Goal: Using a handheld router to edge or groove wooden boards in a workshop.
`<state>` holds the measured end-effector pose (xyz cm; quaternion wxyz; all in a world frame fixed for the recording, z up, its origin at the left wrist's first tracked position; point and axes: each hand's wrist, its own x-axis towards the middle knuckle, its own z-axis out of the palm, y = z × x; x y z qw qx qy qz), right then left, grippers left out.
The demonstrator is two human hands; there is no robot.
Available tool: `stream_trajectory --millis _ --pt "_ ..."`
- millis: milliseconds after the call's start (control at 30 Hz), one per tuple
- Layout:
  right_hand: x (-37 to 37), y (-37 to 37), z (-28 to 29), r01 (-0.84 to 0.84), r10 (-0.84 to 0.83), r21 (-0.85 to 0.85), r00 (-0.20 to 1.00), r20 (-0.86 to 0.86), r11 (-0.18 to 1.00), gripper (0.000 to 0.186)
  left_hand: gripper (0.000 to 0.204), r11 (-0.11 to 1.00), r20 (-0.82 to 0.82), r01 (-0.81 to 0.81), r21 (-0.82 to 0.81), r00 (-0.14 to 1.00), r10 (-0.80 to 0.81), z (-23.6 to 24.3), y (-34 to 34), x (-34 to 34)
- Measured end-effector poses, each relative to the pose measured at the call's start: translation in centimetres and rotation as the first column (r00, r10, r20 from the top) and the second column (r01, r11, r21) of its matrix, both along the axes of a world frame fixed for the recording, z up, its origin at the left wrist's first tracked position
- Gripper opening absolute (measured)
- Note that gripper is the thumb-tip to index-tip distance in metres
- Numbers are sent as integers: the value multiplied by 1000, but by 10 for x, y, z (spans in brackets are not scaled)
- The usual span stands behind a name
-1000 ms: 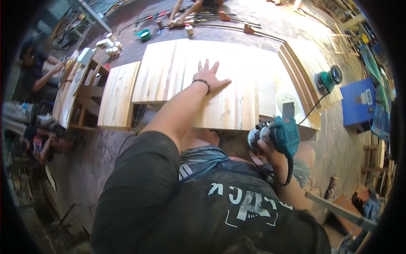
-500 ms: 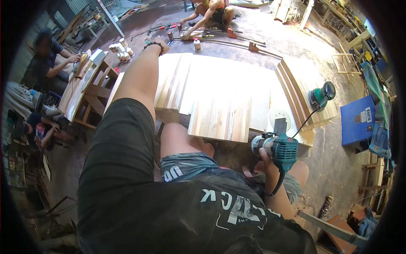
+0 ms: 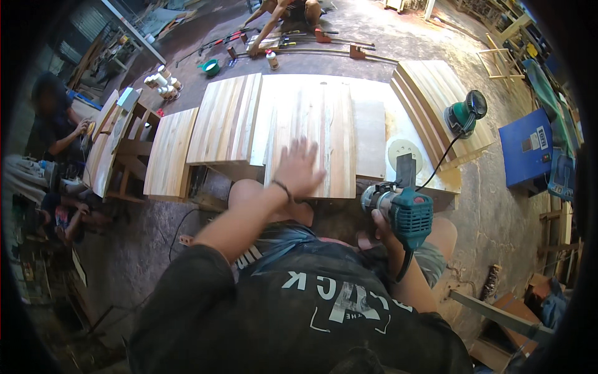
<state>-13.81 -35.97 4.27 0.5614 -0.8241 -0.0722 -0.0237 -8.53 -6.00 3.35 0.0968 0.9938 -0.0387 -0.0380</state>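
My left hand [image 3: 300, 169] is stretched flat with fingers spread over a striped laminated wood board [image 3: 339, 134] in front of me. It seems to touch the board's near part, though slight blur leaves the contact uncertain. In my right hand [image 3: 384, 227] is a teal and silver trim router [image 3: 405, 212], held by its body beyond the board's near right corner. The router's dark flat base piece points away from me, and its cord hangs toward my forearm. A pale round sanding disc [image 3: 396, 149] lies just past the router on the white work surface [image 3: 377, 93].
Laminated boards [image 3: 225, 118] lie to the left, with another board [image 3: 169, 156] beyond. On stacked boards [image 3: 430, 87] at right sits a green sander [image 3: 464, 116]. A blue box [image 3: 526, 146] stands farther right. Bar clamps [image 3: 349, 51], glue bottles [image 3: 163, 81] and co-workers are around.
My left arm has swung back from the far left, and the hand is now over the middle board. The router stays in my right hand, nearly unmoved. A green bowl has come into sight.
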Motion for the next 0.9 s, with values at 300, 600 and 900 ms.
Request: stream_trajectory --millis 300,600,900 --pt "7 4 3 14 -34 66 951 308 998 54 79 981 25 195 -5 980 -195 14 -37 -40" --pt "6 0 4 38 -22 -41 938 345 998 52 76 999 -21 10 43 1000 -9 12 -12 53" --pt "0 -1 8 34 -40 56 994 99 998 64 72 970 -244 -180 167 945 217 95 91 275"
